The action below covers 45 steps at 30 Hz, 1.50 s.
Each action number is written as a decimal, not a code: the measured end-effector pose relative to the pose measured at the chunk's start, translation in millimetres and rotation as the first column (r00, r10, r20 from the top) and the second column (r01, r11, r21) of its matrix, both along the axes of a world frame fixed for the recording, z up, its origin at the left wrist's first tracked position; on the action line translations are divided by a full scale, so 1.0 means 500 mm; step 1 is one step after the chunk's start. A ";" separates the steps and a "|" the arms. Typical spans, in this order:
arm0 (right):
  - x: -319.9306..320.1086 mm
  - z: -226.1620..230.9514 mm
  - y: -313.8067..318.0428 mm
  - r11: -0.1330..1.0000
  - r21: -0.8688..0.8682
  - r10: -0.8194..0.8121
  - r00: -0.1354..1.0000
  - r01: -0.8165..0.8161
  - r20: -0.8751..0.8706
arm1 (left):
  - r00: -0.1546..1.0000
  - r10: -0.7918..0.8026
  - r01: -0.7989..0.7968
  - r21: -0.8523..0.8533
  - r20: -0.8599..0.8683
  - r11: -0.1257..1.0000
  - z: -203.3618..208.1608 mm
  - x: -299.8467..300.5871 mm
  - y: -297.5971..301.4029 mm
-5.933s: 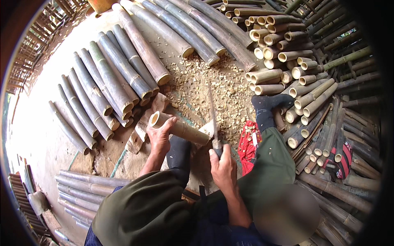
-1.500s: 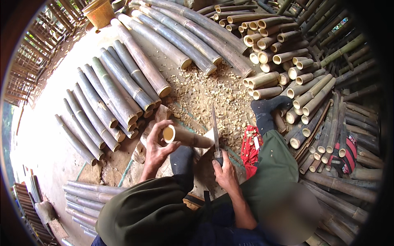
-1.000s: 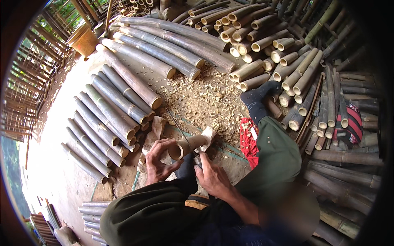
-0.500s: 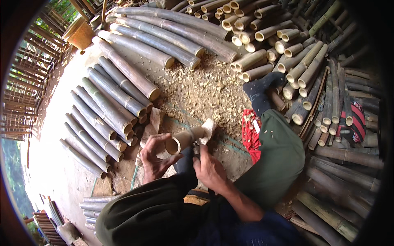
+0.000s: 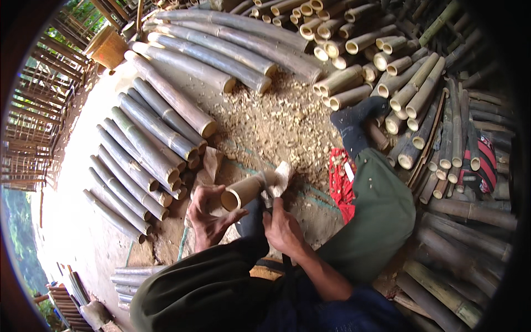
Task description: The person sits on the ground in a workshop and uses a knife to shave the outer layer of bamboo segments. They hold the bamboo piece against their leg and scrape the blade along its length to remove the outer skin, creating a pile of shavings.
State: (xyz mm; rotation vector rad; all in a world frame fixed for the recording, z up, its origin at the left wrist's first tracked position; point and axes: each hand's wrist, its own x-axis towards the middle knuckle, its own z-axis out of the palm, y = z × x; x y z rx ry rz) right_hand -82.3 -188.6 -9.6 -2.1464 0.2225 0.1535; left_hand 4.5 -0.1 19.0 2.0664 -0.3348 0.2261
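Observation:
A short bamboo tube (image 5: 244, 191) lies tilted in front of me, its hollow end facing my left hand (image 5: 207, 218). That hand curves around this end, thumb at the lower rim and fingers at the upper side. My right hand (image 5: 284, 229) is closed around the handle of a knife (image 5: 269, 202). The knife's blade lies against or just over the tube's far part; its exact contact is too small to make out. Beyond, the tube's far end meets a pale piece of wood (image 5: 283, 176).
Bamboo poles (image 5: 149, 133) lie in rows at left and far side. Cut bamboo tubes (image 5: 381, 55) are stacked at the right. Wood chips (image 5: 276, 116) cover the ground ahead. A red cloth (image 5: 341, 185) lies beside my right leg; a bucket (image 5: 108, 47) stands far left.
The knife blade has shifted slightly up and away along the bamboo tube with my right hand. My left hand stays at the tube's near end.

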 end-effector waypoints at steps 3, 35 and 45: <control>-0.029 0.005 0.033 0.995 -0.093 -0.019 0.974 0.041 0.227 | 0.996 0.036 -0.039 -0.036 -0.078 0.999 -0.005 -0.016 -0.006; 0.022 0.043 -0.012 0.999 -0.019 0.041 0.988 -0.039 0.151 | 0.980 -0.171 0.172 0.001 -0.098 0.985 0.047 0.002 -0.016; 0.015 0.077 -0.063 0.999 0.034 0.036 0.980 -0.030 -0.194 | 0.987 -0.050 -0.011 -0.383 -0.150 0.924 -0.005 -0.005 -0.032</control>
